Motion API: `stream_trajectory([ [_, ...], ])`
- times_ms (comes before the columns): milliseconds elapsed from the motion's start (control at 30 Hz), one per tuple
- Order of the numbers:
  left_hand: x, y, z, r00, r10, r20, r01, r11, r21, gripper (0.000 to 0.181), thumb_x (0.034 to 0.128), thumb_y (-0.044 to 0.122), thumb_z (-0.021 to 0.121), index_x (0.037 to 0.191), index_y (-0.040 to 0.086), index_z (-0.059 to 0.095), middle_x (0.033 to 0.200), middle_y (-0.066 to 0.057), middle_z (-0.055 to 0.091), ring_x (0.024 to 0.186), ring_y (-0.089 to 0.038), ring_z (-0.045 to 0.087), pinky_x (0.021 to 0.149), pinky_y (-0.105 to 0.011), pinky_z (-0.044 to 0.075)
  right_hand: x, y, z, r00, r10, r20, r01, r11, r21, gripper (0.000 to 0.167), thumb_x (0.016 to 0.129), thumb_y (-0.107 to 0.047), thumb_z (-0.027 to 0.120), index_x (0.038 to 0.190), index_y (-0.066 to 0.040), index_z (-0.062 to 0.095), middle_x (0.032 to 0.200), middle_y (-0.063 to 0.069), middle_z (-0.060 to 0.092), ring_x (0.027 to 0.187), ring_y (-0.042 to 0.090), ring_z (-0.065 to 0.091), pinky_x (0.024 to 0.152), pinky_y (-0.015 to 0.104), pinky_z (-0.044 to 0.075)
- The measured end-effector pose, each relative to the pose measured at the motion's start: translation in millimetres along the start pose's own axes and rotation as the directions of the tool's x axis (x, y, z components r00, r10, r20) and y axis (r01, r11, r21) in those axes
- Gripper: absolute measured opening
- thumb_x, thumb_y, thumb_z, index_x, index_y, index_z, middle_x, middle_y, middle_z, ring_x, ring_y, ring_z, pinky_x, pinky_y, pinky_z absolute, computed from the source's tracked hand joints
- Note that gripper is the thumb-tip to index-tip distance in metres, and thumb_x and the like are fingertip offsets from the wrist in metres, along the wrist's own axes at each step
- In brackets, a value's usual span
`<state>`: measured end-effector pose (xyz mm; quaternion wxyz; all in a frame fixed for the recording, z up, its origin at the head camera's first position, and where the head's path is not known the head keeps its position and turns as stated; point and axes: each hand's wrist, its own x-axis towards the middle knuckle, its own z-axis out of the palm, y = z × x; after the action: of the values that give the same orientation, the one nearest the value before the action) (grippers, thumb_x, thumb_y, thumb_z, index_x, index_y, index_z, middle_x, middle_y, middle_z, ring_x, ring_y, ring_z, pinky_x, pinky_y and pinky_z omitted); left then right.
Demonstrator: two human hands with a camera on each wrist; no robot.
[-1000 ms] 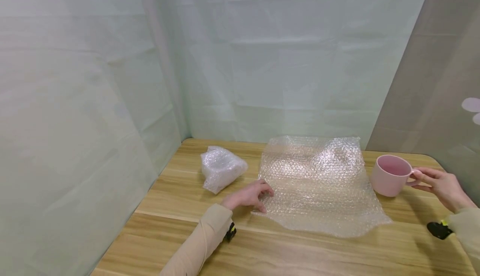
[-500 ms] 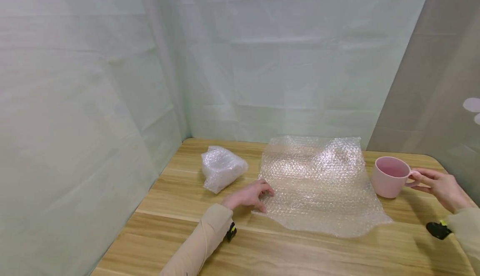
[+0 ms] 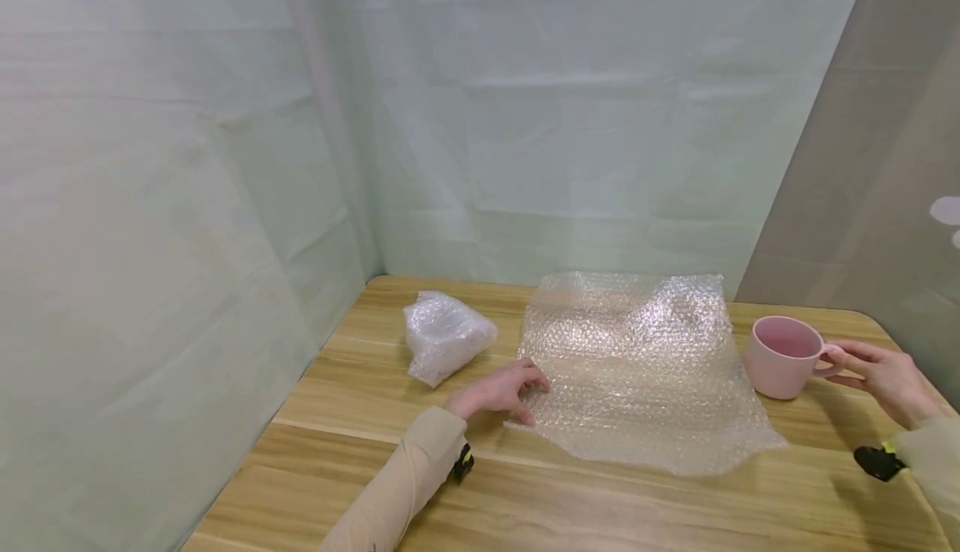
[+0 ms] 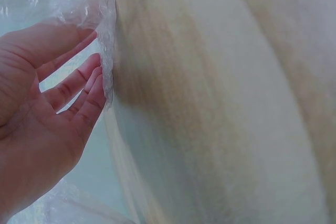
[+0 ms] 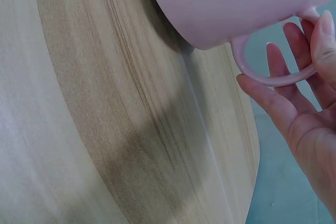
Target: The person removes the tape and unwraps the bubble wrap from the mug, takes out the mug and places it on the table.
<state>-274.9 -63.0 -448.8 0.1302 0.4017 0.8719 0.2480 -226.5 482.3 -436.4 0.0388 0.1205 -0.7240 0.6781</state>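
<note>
Head view: right hand pinches pink mug by handle; left hand, spread, apparently touches bubble wrap

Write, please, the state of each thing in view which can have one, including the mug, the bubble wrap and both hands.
Mug: upright, open at the top, held by its handle.
Sheet: spread out on the table, slightly wavy.
Bundle: bunched up; contents, if any, cannot be told.
Left hand: fingers loosely bent at the sheet's left edge.
Right hand: pinching the handle.
Cloth: hanging behind the table, creased.
</note>
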Motion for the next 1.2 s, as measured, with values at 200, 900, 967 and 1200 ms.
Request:
stream_trajectory([
  [200,0.0,0.3,-2.1,1.0,-0.001,-0.003,0.001,1.0,0.015,0.051,0.0645,0.015,0.081,0.109,0.007,0.059,0.102,-0.002,0.047,0.091,-0.015,0.046,0.077,-0.018,0.039,4.3,10.9,-8.9,1.0,-0.009,0.012,0.009,1.0,0.004,0.019,0.091,-0.01,0.052,0.104,-0.011,0.067,0.098,-0.008,0.063,0.083,0.011,0.062,0.067,0.028,0.051],
  [900,1.8,0.7,0.6,1.0,-0.015,0.001,0.015,0.999,0.029,0.05,0.0645,0.017,0.081,0.109,0.011,0.059,0.102,0.003,0.046,0.092,-0.011,0.046,0.078,-0.017,0.038,3.2,13.3,-4.2,1.0,0.002,-0.003,-0.001,0.99,0.139,0.023,0.092,-0.007,0.047,0.097,-0.015,0.068,0.094,-0.009,0.062,0.082,0.003,0.056,0.063,0.022,0.051],
  [967,1.2,1.5,0.5,1.0,-0.016,0.002,0.016,1.0,0.024,0.05,0.0646,0.017,0.081,0.11,0.011,0.059,0.102,0.002,0.046,0.092,-0.012,0.046,0.078,-0.017,0.038,3.5,15.0,-4.3,1.0,-0.014,0.006,0.013,0.987,0.163,0.024,0.092,-0.006,0.046,0.098,-0.014,0.067,0.095,-0.008,0.061,0.083,0.002,0.055,0.063,0.022,0.051],
  [1200,-0.3,0.5,1.7,1.0,-0.02,0.003,0.02,1.0,0.008,0.05,0.0643,0.016,0.081,0.109,0.01,0.059,0.102,0.002,0.046,0.092,-0.012,0.046,0.079,-0.017,0.038,3.9,25.2,-10.4,1.0,-0.025,0.0,0.025,0.999,0.041,0.022,0.093,-0.008,0.046,0.101,-0.018,0.064,0.095,-0.011,0.06,0.084,-0.001,0.054,0.064,0.017,0.048],
])
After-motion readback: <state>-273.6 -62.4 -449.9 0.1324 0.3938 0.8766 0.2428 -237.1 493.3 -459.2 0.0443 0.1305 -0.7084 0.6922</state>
